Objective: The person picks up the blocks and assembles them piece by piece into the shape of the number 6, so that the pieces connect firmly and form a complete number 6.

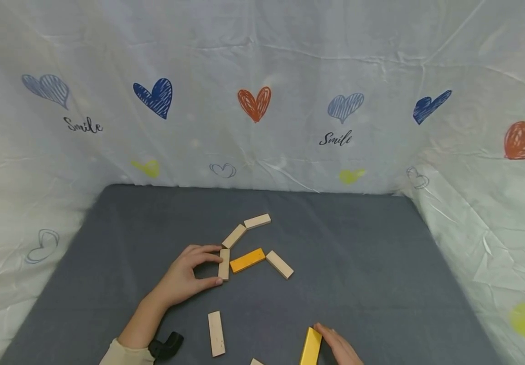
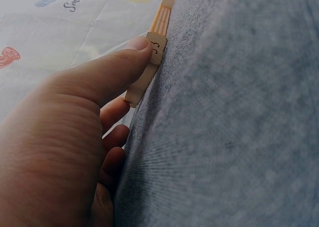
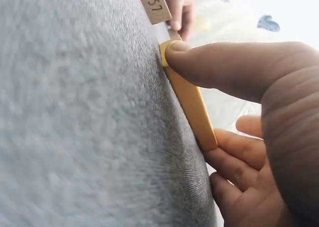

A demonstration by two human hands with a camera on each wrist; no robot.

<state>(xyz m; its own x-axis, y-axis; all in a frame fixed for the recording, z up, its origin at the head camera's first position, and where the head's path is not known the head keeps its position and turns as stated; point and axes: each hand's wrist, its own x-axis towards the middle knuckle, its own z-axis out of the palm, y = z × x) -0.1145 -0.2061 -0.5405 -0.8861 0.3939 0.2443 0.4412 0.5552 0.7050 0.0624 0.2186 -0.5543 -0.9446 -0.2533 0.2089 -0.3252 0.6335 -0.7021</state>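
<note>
On the grey cloth, my left hand (image 1: 185,276) holds a plain wooden block (image 1: 224,264) by its two ends, thumb at the near end and fingers at the far end. An orange block (image 1: 247,260) lies just right of it, and another plain block (image 1: 234,236) slants away from its far end. In the left wrist view, my thumb presses the block's end, marked with a number (image 2: 156,48). Lower right, my right hand (image 1: 338,347) grips a yellow block (image 1: 310,347) end to end, thumb on the near end and fingertips at the far one, as the right wrist view shows.
Farther back lies a plain block (image 1: 257,221), and another (image 1: 279,264) angles off the orange block's right end. Nearer are a loose block (image 1: 216,333) and one cut off at the bottom edge (image 1: 256,362). A white curtain (image 1: 290,152) with hearts surrounds the table (image 1: 358,243).
</note>
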